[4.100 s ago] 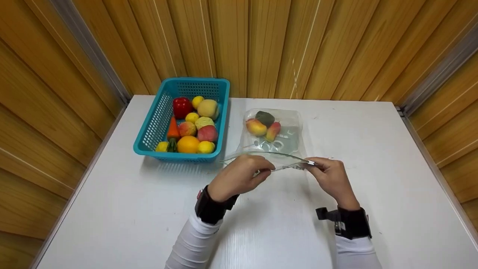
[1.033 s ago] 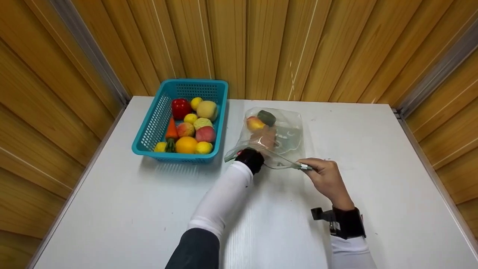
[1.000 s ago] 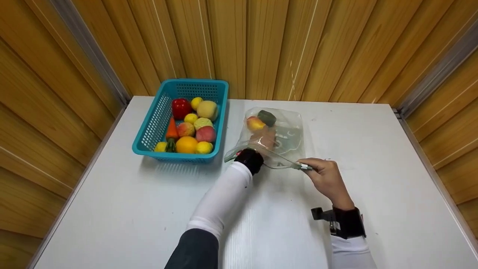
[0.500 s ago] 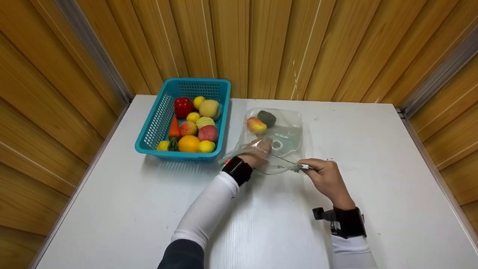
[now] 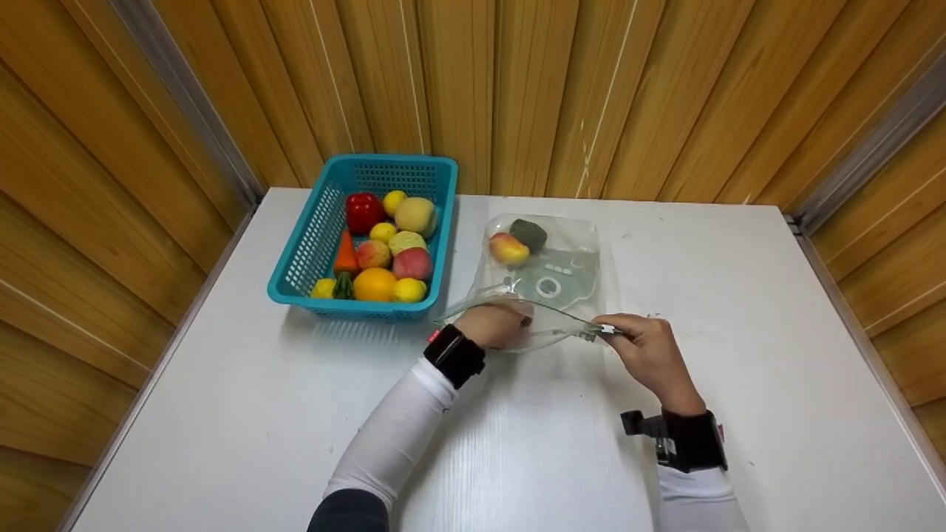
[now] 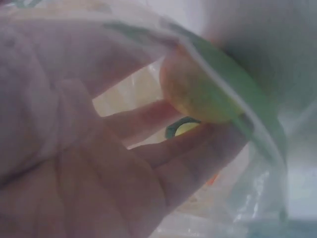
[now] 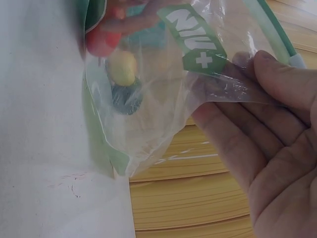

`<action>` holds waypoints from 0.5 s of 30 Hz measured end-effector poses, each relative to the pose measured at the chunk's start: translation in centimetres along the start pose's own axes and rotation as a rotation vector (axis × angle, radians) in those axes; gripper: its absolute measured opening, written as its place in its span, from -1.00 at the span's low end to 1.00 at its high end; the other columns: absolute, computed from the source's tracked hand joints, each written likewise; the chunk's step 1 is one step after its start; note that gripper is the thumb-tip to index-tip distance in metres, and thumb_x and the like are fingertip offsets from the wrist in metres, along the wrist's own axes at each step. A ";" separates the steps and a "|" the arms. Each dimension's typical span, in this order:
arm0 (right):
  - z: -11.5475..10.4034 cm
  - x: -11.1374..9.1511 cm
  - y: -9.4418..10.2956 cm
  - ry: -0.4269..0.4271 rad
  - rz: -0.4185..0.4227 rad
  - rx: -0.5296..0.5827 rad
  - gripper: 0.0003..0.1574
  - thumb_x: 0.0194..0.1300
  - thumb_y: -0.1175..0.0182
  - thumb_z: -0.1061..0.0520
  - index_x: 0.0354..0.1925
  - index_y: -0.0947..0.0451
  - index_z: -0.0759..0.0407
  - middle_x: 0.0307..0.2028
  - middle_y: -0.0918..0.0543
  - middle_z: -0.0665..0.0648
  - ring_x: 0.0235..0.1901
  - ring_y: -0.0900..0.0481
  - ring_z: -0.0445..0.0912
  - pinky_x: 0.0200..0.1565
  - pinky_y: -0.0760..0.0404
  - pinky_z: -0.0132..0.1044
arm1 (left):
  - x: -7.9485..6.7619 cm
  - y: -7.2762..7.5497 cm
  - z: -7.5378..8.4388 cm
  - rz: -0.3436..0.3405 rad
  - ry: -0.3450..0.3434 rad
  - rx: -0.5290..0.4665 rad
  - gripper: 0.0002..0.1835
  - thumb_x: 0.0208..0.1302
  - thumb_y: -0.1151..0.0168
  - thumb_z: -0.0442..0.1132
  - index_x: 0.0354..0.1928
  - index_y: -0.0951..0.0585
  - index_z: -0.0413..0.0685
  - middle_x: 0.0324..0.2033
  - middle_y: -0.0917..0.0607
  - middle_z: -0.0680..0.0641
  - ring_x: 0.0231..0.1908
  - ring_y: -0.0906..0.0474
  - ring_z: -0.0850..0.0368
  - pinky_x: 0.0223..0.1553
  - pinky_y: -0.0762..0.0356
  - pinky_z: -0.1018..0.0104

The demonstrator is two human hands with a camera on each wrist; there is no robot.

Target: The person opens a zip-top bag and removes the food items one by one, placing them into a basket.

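Observation:
A clear zip bag (image 5: 576,258) with a green print lies on the white table, its mouth toward me. Inside sit a red-yellow mango (image 5: 509,250) and a dark green vegetable piece (image 5: 528,235) of unclear kind. My left hand (image 5: 494,325) is in the bag's mouth. It holds a second mango (image 6: 195,89) in its fingertips, seen through the film in the left wrist view; in the head view that fruit is hidden by the hand. At the mouth's right corner, by the white slider (image 5: 607,329), my right hand (image 5: 650,351) pinches the bag's edge between thumb and fingers.
Left of the bag stands a blue basket (image 5: 292,247) holding a red pepper (image 5: 364,213), a carrot (image 5: 345,255), an orange (image 5: 375,284) and several other fruits. Wood-patterned walls (image 5: 539,96) border the table (image 5: 244,414) at the back and sides.
My left hand reached deep into the bag, took hold of the second mango and drew back toward the mouth with it. The right hand has stayed at the bag's corner.

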State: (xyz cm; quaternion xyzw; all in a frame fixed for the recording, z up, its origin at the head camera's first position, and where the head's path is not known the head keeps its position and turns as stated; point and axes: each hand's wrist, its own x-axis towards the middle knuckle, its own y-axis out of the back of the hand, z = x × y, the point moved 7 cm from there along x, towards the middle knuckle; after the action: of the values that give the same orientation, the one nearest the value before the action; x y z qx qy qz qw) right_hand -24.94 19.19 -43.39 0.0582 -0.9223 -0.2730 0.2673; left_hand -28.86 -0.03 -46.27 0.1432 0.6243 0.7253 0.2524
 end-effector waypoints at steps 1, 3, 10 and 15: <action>0.0 0.0 0.0 -0.006 -0.001 0.003 -0.69 0.10 -0.33 0.58 -0.25 -0.80 0.31 -0.33 -0.80 0.19 -0.58 -0.35 -0.31 -0.52 -0.32 -0.52 | -0.4 0.2 0.0 0.020 -0.012 -0.010 -0.73 0.53 -0.08 -0.23 0.09 -0.67 -0.16 0.07 -0.72 -0.12 -0.09 -0.60 0.05 0.19 -0.51 0.28; 0.1 0.0 0.0 -0.012 0.000 0.007 -0.68 0.10 -0.33 0.58 -0.25 -0.80 0.29 -0.32 -0.81 0.18 -0.58 -0.36 -0.31 -0.51 -0.32 -0.52 | -1.2 0.2 0.1 0.033 -0.051 -0.031 -0.81 0.51 -0.13 -0.26 -0.05 -0.70 -0.12 -0.16 -0.74 -0.08 -0.29 -0.56 0.06 -0.09 -0.56 0.32; 0.2 0.0 0.1 -0.031 0.003 -0.006 -0.69 0.11 -0.35 0.56 -0.26 -0.81 0.26 -0.32 -0.81 0.16 -0.54 -0.41 -0.31 -0.46 -0.37 -0.55 | -3.4 0.5 0.5 0.097 -0.164 -0.136 -0.82 0.34 -0.23 -0.48 -0.41 -0.60 -0.08 -0.54 -0.29 0.08 -0.45 -0.30 0.16 -0.39 -0.16 0.42; 0.2 0.1 0.0 -0.019 0.010 -0.024 -0.71 0.08 -0.37 0.56 -0.26 -0.80 0.32 -0.32 -0.82 0.20 -0.46 -0.51 -0.34 -0.36 -0.46 -0.61 | -4.3 0.9 0.6 0.146 -0.153 -0.202 -0.83 0.36 -0.22 -0.51 -0.30 -0.69 -0.11 -0.48 -0.58 -0.03 -0.37 -0.45 0.09 -0.27 -0.37 0.43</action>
State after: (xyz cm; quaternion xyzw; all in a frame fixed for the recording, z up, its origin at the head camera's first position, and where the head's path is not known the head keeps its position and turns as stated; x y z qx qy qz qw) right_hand -25.11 19.32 -43.50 0.0479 -0.9218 -0.2831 0.2605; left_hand -25.17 -1.97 -44.82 0.2169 0.5151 0.7878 0.2587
